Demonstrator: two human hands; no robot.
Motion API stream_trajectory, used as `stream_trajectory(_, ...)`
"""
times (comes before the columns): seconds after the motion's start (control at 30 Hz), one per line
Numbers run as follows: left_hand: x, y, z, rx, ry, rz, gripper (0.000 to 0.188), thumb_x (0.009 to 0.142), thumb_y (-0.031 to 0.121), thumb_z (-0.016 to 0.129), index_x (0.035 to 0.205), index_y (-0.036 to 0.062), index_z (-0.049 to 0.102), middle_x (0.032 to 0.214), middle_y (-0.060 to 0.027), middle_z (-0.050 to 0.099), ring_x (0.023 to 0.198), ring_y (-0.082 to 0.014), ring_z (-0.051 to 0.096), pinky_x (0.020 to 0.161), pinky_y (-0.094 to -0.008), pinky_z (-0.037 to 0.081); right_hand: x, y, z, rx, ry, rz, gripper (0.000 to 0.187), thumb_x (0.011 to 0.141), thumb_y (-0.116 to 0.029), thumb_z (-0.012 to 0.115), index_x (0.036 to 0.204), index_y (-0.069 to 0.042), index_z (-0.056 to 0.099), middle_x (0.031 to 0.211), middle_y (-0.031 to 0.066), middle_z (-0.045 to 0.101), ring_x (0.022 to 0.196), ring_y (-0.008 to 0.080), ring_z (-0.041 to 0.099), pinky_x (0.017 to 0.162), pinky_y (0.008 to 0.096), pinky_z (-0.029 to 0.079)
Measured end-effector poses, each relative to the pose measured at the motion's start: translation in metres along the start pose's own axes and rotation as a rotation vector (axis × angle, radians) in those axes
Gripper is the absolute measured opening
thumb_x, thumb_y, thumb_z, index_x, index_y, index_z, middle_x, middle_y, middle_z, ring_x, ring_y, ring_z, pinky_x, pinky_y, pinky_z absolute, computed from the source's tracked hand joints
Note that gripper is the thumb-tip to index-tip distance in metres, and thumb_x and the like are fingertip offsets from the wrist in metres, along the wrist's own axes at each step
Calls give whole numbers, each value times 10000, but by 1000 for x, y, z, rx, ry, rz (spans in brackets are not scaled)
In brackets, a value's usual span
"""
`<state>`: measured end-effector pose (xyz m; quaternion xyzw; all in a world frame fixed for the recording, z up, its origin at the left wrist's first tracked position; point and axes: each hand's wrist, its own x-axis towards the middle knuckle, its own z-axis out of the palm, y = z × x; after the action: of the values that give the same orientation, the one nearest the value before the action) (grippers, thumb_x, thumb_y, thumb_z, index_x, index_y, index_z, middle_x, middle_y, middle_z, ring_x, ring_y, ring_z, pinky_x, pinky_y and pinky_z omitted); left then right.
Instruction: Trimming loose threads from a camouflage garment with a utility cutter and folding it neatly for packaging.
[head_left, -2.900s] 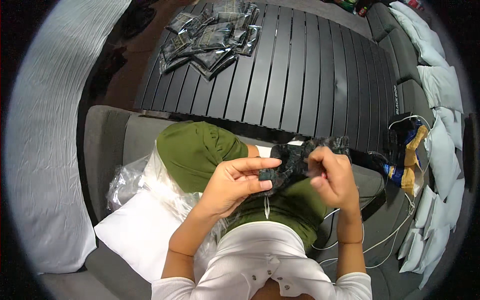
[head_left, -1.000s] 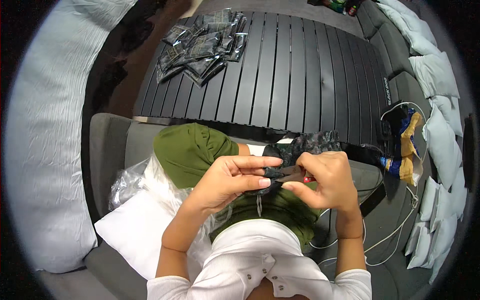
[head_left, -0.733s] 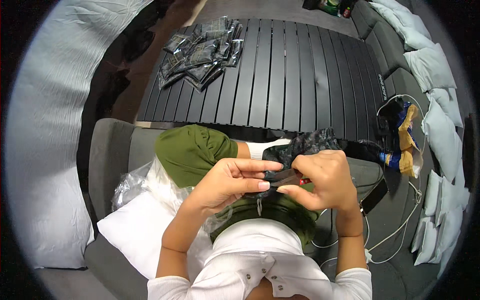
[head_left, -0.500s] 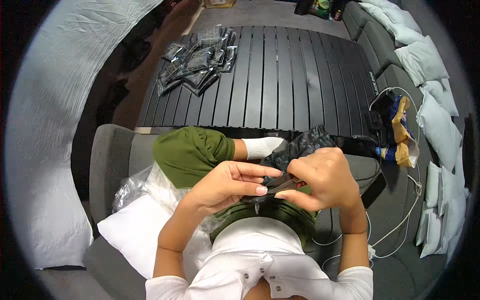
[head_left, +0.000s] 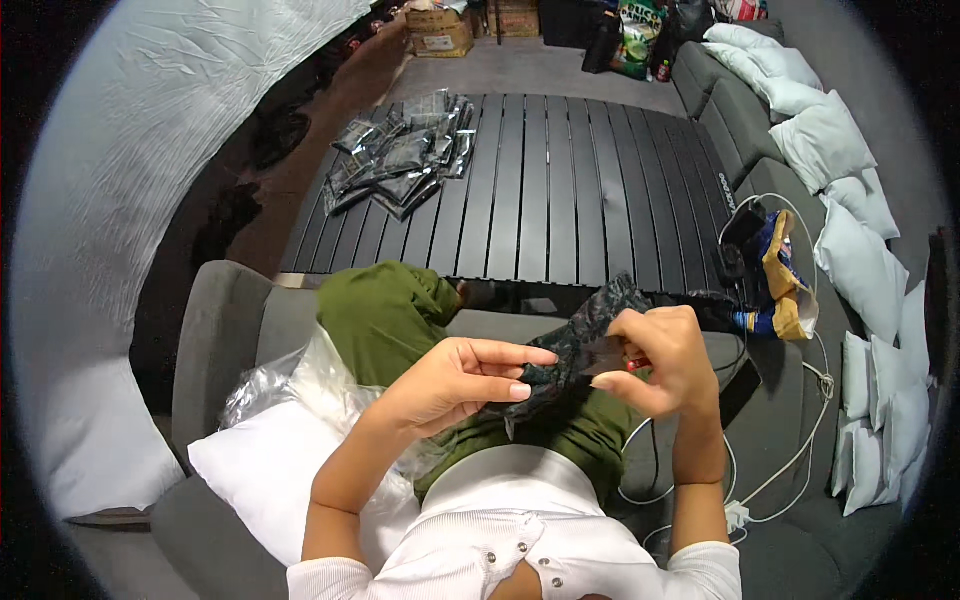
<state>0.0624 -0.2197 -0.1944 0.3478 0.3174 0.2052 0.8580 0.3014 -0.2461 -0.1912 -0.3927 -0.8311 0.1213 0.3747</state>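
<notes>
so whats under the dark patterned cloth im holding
Under the dark patterned cloth, held by the left hand and right hand, lie the green trousers on the lap. Whatever the cloth itself covers is hidden.

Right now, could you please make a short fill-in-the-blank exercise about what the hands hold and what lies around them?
1. Both the left hand and the right hand hold a dark patterned piece of ____.
2. The flat dark packets lie in a pile on the black ____ table.
3. The white pillow lies on the person's ____ side.
4. The person's trousers are ____.

Missing words: fabric; slatted; left; green
</notes>
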Motion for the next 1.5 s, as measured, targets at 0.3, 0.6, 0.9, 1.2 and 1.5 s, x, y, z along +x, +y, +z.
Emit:
stream_trajectory(0.3, 1, -5, -4, 30, 27, 71, 394, 717, -64, 620, 1103, -14, 557, 770, 50, 529, 682, -4, 499, 616, -125, 402, -6, 2, 8, 115, 9, 191, 388, 683, -379, 651, 687, -23, 496, 477, 43, 382, 392, 174, 409, 404, 261, 318)
stream_trajectory(0.6, -1, -6, 1, 36, 88, 89, 388, 719, -53, 624, 1098, 1, 566, 752, 60, 524, 626, 10, 472, 522, -111, 366, -3, 3, 21, 159, -44, 212, 283, 671, -241, 674, 731, -19, 509, 484, 52, 385, 402, 164, 395, 409, 252, 317)
stream_trajectory(0.9, 2, -10, 8, 157, 48, 118, 360, 733, -41, 617, 1086, 19, 582, 752, 58, 528, 562, 32, 421, 417, -118, 280, -19, 16, 12, 243, 22, 264, 330, 729, -302, 638, 735, -8, 489, 507, 23, 351, 429, 99, 326, 407, 232, 277)
stream_trajectory(1.2, 24, -13, 11, 471, -52, -123, 331, 759, 17, 631, 1086, 53, 595, 839, 45, 545, 783, -20, 486, 676, -149, 392, -72, 56, -9, 612, 316, 449, 411, 850, -420, 504, 734, -27, 487, 530, -34, 404, 485, 31, 347, 440, 184, 270)
stream_trajectory(1.5, 14, 39, 29, 801, 141, -29, 382, 740, 46, 655, 1108, 123, 590, 756, 68, 522, 651, -17, 445, 560, -151, 362, -73, 89, -4, 664, 229, 480, 432, 881, -446, 420, 716, -49, 461, 494, -23, 382, 402, 34, 319, 374, 186, 231)
